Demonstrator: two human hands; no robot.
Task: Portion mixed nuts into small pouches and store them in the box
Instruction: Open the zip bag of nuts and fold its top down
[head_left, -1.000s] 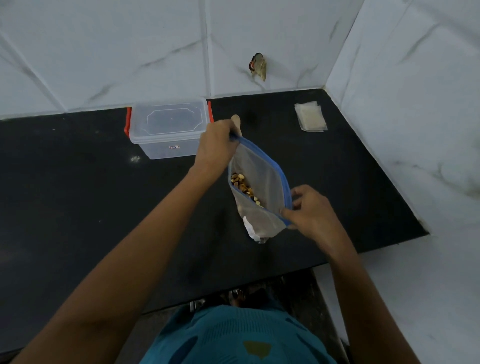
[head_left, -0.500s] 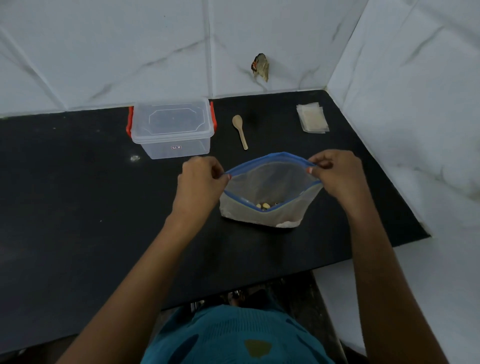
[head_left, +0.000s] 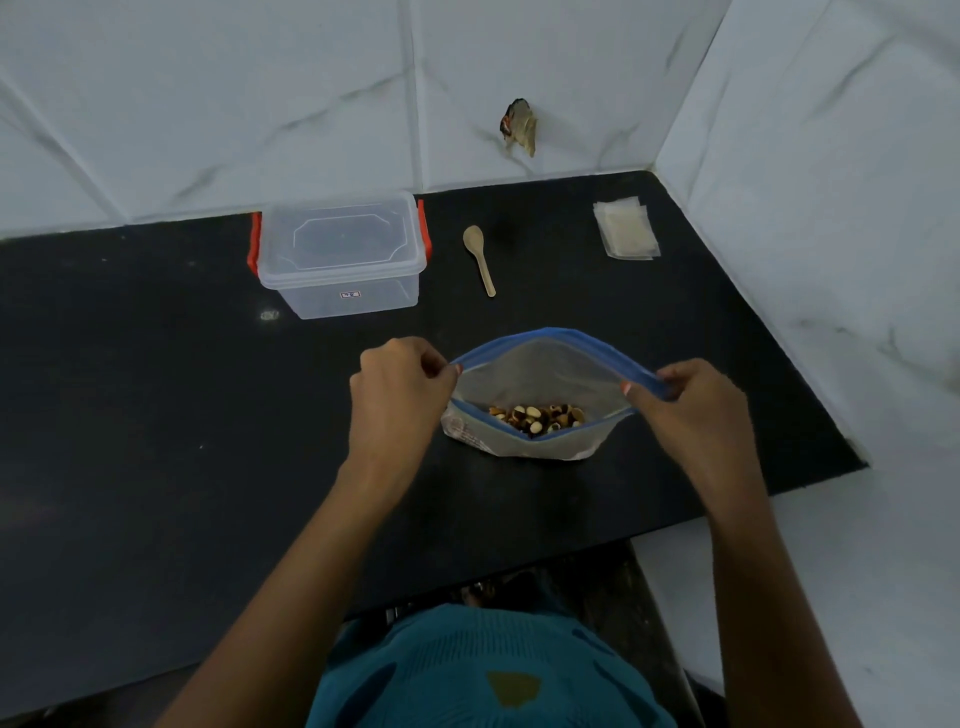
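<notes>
The label (head_left: 350, 295) on the lidded plastic box (head_left: 340, 249) is too small to be read. The tabletop (head_left: 130, 415) is cut by the left edge, and the crumpled thing (head_left: 519, 127) on the wall (head_left: 208, 104) cannot be identified.

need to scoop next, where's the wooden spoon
Head view: the wooden spoon lies on the counter just right of the clear box, beyond the bag.

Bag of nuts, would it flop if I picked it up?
Probably floppy: the bag is thin plastic, its mouth held wide by the left hand and right hand. Likely bottom-heavy, since the nuts sit low. Tipped, it might spill, being open.
</notes>
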